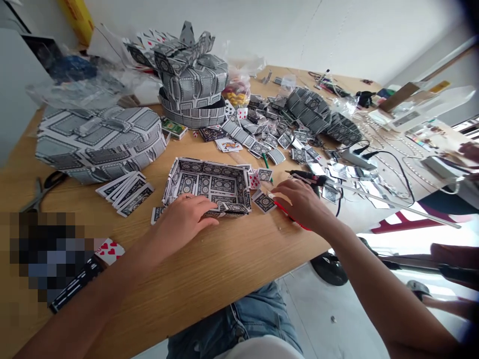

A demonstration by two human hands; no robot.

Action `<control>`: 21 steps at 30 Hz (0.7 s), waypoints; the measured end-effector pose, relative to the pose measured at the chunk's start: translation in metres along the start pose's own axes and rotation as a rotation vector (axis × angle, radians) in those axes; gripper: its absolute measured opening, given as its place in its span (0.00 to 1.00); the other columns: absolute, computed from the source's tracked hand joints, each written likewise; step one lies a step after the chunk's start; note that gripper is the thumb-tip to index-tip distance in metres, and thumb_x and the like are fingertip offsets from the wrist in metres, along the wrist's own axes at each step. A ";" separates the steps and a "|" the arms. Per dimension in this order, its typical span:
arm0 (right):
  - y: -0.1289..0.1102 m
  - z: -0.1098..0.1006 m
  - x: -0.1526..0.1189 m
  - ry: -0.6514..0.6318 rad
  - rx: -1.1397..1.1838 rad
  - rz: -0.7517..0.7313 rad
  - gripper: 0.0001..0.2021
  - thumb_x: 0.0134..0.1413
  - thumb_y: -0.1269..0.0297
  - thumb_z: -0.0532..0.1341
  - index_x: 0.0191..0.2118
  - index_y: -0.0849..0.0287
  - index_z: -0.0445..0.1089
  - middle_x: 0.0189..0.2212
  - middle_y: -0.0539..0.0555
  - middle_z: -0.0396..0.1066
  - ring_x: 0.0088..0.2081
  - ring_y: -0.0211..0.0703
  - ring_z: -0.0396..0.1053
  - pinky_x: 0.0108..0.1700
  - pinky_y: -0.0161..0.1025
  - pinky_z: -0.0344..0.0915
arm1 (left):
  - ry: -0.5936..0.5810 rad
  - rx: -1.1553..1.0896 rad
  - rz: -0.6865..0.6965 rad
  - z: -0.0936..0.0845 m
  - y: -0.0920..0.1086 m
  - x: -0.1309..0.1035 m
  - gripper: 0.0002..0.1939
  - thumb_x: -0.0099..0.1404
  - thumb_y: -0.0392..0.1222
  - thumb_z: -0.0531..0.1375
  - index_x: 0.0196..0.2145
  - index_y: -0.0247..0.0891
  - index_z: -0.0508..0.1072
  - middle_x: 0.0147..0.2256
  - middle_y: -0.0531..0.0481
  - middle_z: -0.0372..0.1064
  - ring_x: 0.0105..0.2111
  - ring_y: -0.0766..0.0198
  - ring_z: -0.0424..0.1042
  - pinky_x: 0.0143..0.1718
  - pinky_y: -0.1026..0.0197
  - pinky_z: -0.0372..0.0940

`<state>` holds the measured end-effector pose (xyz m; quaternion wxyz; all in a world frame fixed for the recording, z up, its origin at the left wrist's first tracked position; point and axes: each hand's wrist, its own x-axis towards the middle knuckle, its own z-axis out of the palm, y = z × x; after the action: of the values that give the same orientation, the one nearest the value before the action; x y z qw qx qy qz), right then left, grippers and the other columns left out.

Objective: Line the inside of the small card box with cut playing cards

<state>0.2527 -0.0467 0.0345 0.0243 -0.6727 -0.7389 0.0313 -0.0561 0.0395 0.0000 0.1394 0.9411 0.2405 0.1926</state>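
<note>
An open rectangular box made of playing cards [219,185] lies on the wooden table, patterned card backs lining its inside. My left hand [189,214] rests over its near left wall, thumb apart from the fingers, gripping nothing visible. To the right of the box, my right hand [299,199] reaches over a red-handled tool [290,215] and touches the black hot glue gun [307,177]; its fingertips are partly hidden, so its hold is unclear. A loose card [264,201] lies between the box and my right hand.
Fanned cards [127,193] and black scissors [43,192] lie at left. Large card-built boxes [99,142] and a stacked card structure [194,82] stand behind. Scattered folded cards [262,137] cover the back middle. Cables [400,162] and a person's hand [469,152] are at right.
</note>
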 end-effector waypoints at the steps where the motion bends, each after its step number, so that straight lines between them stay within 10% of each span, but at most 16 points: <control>1: 0.002 0.006 0.000 -0.046 -0.007 0.025 0.14 0.62 0.61 0.55 0.48 0.60 0.72 0.46 0.63 0.71 0.48 0.55 0.68 0.49 0.52 0.63 | -0.001 -0.001 0.000 0.001 0.001 0.000 0.11 0.66 0.46 0.60 0.43 0.38 0.75 0.42 0.49 0.77 0.42 0.58 0.75 0.45 0.55 0.64; 13: -0.014 0.012 0.004 -0.226 0.085 0.026 0.15 0.62 0.60 0.57 0.51 0.59 0.70 0.45 0.60 0.74 0.45 0.51 0.72 0.45 0.47 0.66 | -0.023 0.077 -0.012 0.010 -0.002 -0.002 0.08 0.68 0.38 0.56 0.39 0.38 0.76 0.39 0.48 0.78 0.37 0.58 0.76 0.42 0.55 0.65; 17: -0.024 -0.007 0.000 -0.081 0.102 0.040 0.14 0.65 0.62 0.52 0.40 0.61 0.73 0.39 0.60 0.75 0.38 0.48 0.73 0.40 0.43 0.66 | -0.073 -0.027 -0.047 -0.033 -0.016 -0.005 0.10 0.68 0.45 0.57 0.41 0.42 0.77 0.40 0.50 0.78 0.39 0.60 0.76 0.43 0.58 0.66; 21: -0.066 -0.021 -0.011 -0.009 0.321 -0.136 0.12 0.66 0.62 0.53 0.37 0.57 0.72 0.32 0.53 0.74 0.31 0.38 0.71 0.32 0.35 0.63 | 0.208 0.081 -0.435 -0.089 -0.020 -0.020 0.08 0.66 0.47 0.59 0.38 0.45 0.77 0.39 0.57 0.77 0.37 0.62 0.75 0.40 0.60 0.65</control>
<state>0.1896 -0.0630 0.0609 0.1301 -0.6086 -0.7681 0.1505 -0.1184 0.0615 0.0658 0.1139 0.8472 0.4579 0.2443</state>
